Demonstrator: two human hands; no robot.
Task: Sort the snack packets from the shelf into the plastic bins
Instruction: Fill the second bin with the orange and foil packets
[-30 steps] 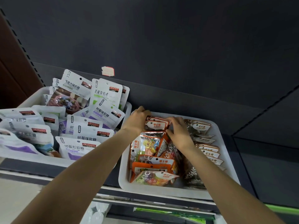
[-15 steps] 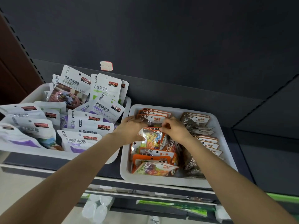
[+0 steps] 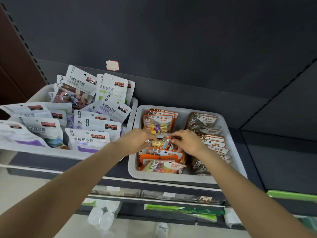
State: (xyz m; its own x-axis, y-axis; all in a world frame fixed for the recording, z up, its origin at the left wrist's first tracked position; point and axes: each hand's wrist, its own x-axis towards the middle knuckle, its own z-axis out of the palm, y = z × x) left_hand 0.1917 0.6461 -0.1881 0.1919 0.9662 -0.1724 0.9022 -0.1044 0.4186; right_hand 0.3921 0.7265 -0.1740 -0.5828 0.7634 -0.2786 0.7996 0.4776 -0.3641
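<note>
Both hands are on one orange candy packet [image 3: 160, 143]: left hand [image 3: 137, 141] pinches its left corner, right hand [image 3: 187, 143] pinches its top right edge, just above the orange row in the right-hand white bin [image 3: 171, 176]. Brown packets [image 3: 212, 145] line that bin's right side; white pouches [image 3: 89, 140] fill the neighbouring left bin [image 3: 42, 149].

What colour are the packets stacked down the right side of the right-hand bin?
Dark brown with white labels, in the head view.
</note>
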